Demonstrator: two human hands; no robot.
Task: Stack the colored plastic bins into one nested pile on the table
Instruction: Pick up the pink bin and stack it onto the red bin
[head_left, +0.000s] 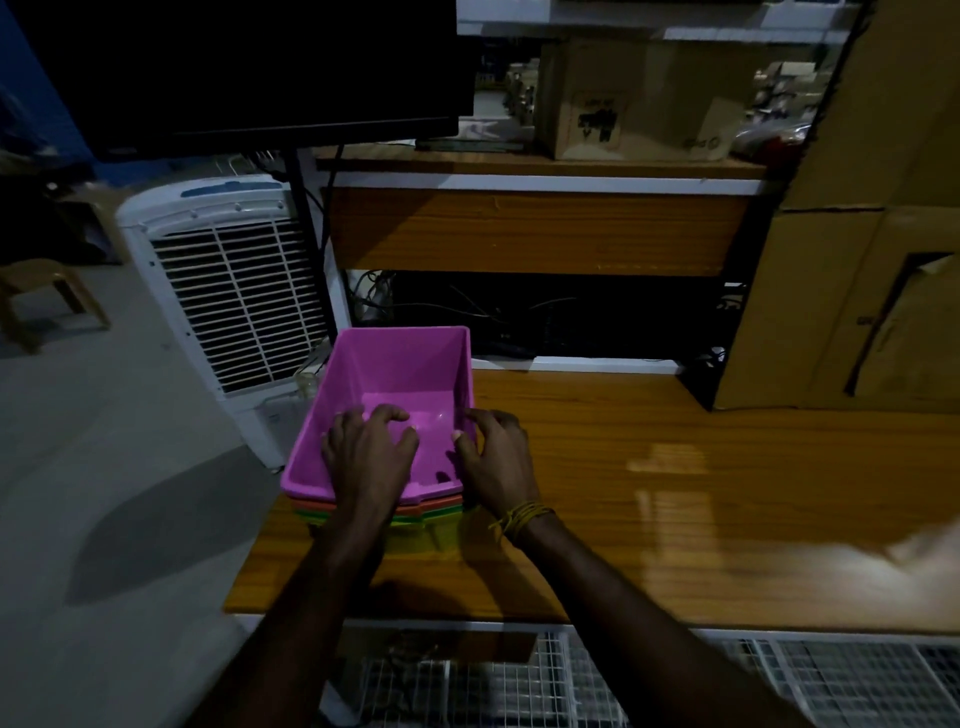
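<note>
At the table's (675, 467) left edge, the light, stiff pink bin (395, 374) is pressed by the spread left hand (366, 452); its right rim, the likely hold, is pinched by the right hand (496, 457).

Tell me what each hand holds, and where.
Left hand presses inside the pink bin, gripping nothing. Right hand pinches its right wall.
</note>
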